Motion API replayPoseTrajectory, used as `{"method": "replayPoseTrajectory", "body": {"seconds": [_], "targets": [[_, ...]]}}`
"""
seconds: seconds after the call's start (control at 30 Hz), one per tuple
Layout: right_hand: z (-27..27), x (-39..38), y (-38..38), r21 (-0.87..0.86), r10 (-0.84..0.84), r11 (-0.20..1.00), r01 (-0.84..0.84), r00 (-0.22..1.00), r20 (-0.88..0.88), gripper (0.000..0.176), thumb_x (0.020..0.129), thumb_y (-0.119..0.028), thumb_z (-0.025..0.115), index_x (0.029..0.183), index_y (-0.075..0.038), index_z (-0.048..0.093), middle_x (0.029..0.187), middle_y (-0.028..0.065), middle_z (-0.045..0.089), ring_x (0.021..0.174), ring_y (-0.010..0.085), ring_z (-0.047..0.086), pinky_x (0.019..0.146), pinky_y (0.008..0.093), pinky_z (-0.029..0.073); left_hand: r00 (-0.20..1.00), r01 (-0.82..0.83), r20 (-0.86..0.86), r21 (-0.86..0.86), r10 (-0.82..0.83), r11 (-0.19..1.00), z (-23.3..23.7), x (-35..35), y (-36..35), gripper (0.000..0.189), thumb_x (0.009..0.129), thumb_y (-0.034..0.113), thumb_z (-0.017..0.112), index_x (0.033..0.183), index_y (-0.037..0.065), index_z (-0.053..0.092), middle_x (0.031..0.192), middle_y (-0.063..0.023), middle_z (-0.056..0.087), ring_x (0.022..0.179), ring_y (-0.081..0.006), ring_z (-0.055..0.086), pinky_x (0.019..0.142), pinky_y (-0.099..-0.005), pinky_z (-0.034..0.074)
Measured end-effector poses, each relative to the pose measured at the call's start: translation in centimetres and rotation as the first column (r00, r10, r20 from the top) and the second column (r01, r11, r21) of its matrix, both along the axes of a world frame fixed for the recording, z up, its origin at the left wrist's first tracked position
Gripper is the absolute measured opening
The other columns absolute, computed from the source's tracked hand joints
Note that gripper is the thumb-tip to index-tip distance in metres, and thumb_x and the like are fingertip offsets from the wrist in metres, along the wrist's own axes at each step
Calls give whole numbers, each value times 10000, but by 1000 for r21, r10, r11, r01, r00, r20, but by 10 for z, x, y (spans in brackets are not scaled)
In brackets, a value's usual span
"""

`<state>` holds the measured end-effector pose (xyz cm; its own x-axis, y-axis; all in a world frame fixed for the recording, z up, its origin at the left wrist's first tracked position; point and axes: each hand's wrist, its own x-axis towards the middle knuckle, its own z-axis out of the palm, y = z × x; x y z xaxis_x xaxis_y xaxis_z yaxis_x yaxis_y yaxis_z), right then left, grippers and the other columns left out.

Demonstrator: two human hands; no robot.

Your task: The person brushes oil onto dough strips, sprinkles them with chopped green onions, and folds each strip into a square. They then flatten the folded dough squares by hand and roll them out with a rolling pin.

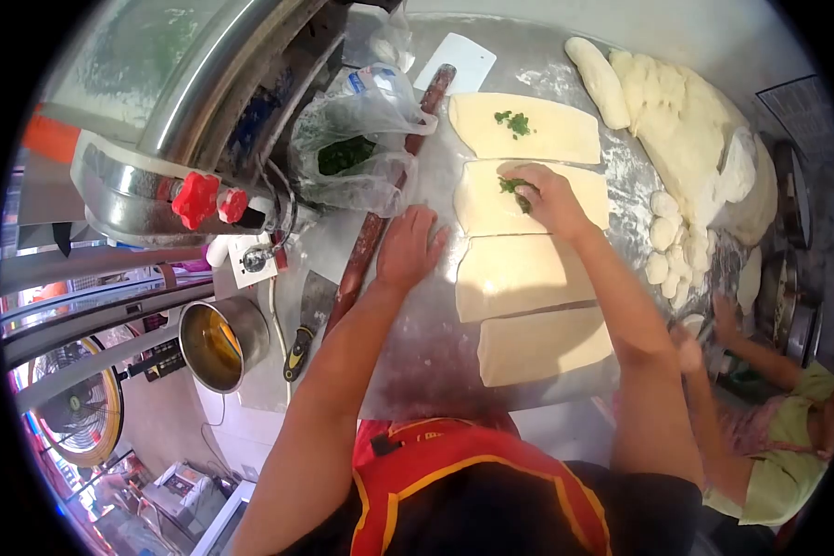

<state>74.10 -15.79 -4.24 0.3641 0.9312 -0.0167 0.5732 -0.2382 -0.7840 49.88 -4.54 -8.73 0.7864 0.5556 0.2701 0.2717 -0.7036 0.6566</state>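
Several rectangular dough sheets lie in a column on the metal worktop. My right hand point(549, 199) is over the second dough sheet point(480, 208), its fingers closed on chopped green herbs point(513, 188), some of which lie on the dough. The farthest dough sheet point(556, 125) carries a small heap of chopped greens point(517, 124). The two nearer sheets, a third point(519, 278) and a fourth point(542, 347), are bare. My left hand point(410, 248) rests open on the worktop, beside a long rolling pin point(360, 259) and just below a clear plastic bag point(380, 111) of chopped greens point(345, 155).
At the right lie a large dough mass point(686, 120), a dough roll point(598, 82) and several small dough pieces point(665, 232). A co-worker's hands point(709, 338) are near them. A white scraper point(456, 61), a yellow-black handled tool point(298, 354), a steel pot point(222, 343) and a machine point(157, 176) stand left.
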Motion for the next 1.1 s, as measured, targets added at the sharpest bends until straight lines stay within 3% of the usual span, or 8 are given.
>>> {"method": "replayPoseTrajectory", "body": {"seconds": [0.17,0.27,0.53,0.57,0.67,0.77,0.93,1.1], "targets": [[8,1,-12,-188,-331,943,275,841,-429,191,865,35,571,1015,-34,668,892,26,658,761,101,569,709,233,461,1000,-7,12,19,7,1000,-2,1,-1,211,837,175,619,963,35,523,920,-170,536,861,-378,521,776,-435,425],[15,-8,-37,-91,-284,957,275,832,-477,189,864,38,571,1004,-40,672,857,-10,634,771,42,535,687,203,436,1000,-7,0,12,7,1000,-2,1,-1,212,840,178,618,961,33,522,924,-168,537,863,-376,522,783,-433,425],[17,-78,-94,-148,-105,986,78,977,-184,296,837,52,540,1115,-33,596,1151,122,606,1023,245,594,908,314,457,999,32,19,120,-34,992,-6,0,1,230,821,187,649,949,41,524,944,-169,536,897,-383,520,798,-456,427],[16,-79,-99,-46,-26,999,22,995,-93,366,821,86,509,1157,-43,573,1199,133,576,1047,276,585,912,323,459,999,32,24,125,-35,992,-5,0,1,230,820,187,650,946,41,525,942,-169,536,896,-381,519,798,-455,427],[-7,-80,-114,44,-189,977,207,949,-254,364,810,106,494,1125,-45,594,1124,117,613,1010,252,599,897,312,468,998,29,43,129,-34,991,-6,1,0,229,821,188,653,939,39,526,933,-168,537,888,-377,517,797,-452,427],[5,-76,-116,-160,-387,920,357,892,-232,344,809,127,480,1084,-29,615,1037,94,647,941,200,611,883,296,476,997,25,68,116,-33,993,-6,3,0,228,825,193,653,933,37,526,921,-166,538,877,-376,515,792,-449,427],[3,-69,-115,-242,-527,812,532,488,-696,315,809,144,488,1055,7,630,990,73,645,902,145,601,873,273,492,997,36,66,104,-43,994,-6,2,1,226,833,201,645,929,38,523,916,-166,537,894,-369,512,796,-442,425],[32,-62,-64,-230,-365,837,497,193,-911,288,827,112,527,1100,50,597,1048,109,630,931,165,619,894,272,514,999,39,20,106,-41,994,-5,2,2,232,845,213,626,934,26,521,921,-177,533,891,-379,511,818,-450,414]]}}
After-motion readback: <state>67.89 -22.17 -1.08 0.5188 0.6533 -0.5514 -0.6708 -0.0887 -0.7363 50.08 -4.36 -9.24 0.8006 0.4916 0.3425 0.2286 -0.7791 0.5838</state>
